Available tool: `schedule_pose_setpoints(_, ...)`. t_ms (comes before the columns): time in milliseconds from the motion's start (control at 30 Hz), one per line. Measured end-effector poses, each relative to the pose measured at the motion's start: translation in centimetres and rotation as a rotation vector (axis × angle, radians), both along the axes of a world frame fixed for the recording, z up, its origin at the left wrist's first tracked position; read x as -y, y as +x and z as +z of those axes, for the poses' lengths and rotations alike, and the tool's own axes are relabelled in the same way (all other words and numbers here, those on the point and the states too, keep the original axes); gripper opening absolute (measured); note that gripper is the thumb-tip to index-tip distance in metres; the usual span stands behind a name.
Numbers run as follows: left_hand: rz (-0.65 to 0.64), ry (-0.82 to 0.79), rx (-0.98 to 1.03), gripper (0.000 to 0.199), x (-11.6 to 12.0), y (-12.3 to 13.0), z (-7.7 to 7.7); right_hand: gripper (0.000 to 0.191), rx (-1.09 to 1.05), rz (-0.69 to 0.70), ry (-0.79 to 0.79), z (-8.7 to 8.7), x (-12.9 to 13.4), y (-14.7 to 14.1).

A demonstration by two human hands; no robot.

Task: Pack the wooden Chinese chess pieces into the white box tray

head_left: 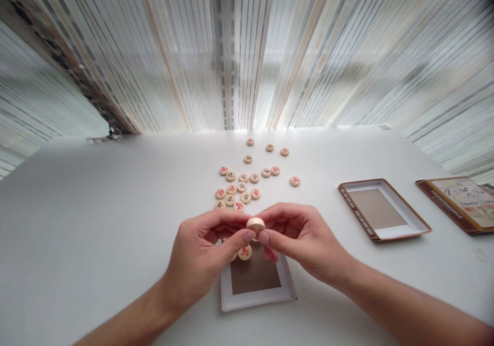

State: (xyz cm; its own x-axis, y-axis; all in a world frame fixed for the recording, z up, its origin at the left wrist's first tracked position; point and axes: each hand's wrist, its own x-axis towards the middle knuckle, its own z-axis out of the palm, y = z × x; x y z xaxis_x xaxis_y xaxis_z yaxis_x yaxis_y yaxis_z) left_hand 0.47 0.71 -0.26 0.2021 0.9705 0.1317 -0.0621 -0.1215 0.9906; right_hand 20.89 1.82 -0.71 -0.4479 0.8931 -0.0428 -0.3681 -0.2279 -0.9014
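And here's the white table (96, 212), with wooden xiangqi pieces (243, 178), red-marked and black-marked, loosely scattered across the middle! Front and centre sits a shallow white-edged box (258, 298); over to the right, an open brown-sided tray (357, 213), and just beside it, a printed box cover (465, 199).

Reads red "馬" on 1 xiangqi piece (244, 252); shows lettering too blurred to read on box lid (465, 202).

Bright, pale daylight comes through the striped curtain (247, 53), glaring along the far edge of the white bench (116, 202). Shadows are soft. Wide-angle distortion stretches the sides; the outer curtain looks smeared, perhaps blurred.
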Motion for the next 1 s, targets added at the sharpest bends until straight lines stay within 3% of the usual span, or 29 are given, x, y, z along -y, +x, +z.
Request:
schedule_pose_setpoints(200,0.108,0.449,-0.232,0.032,-0.2,-0.4,-0.5,0.03,0.066,-0.054,0.098,-0.3,0.2,0.0)
schedule_pose_setpoints(300,0.107,0.551,-0.287,0.031,-0.2,-0.5,-0.6,0.029,0.108,-0.091,0.143,-0.4,0.2,0.1)
schedule_pose_setpoints(367,0.114,0.481,-0.278,0.03,-0.1,-0.5,-0.6,0.029,0.148,-0.126,0.204,-0.4,0.2,0.1)
schedule_pose_setpoints(467,0.112,0.24,-0.199,0.027,0.0,-0.3,-0.4,0.029,0.236,-0.206,0.377,-0.5,0.3,0.2)
schedule_pose_setpoints(667,-0.04,-0.135,0.019,0.008,-0.3,0.0,0.7,0.028,0.403,-0.281,0.742,-0.5,0.3,0.5)
schedule_pose_setpoints(800,-0.056,-0.205,0.057,0.009,-0.3,0.0,0.8,0.028,0.477,-0.304,0.926,-0.3,0.2,0.6)
schedule_pose_setpoints(1000,-0.032,-0.137,0.009,0.009,0.2,-0.1,0.4,0.026,0.592,-0.36,1.103,-0.1,0.3,0.6)
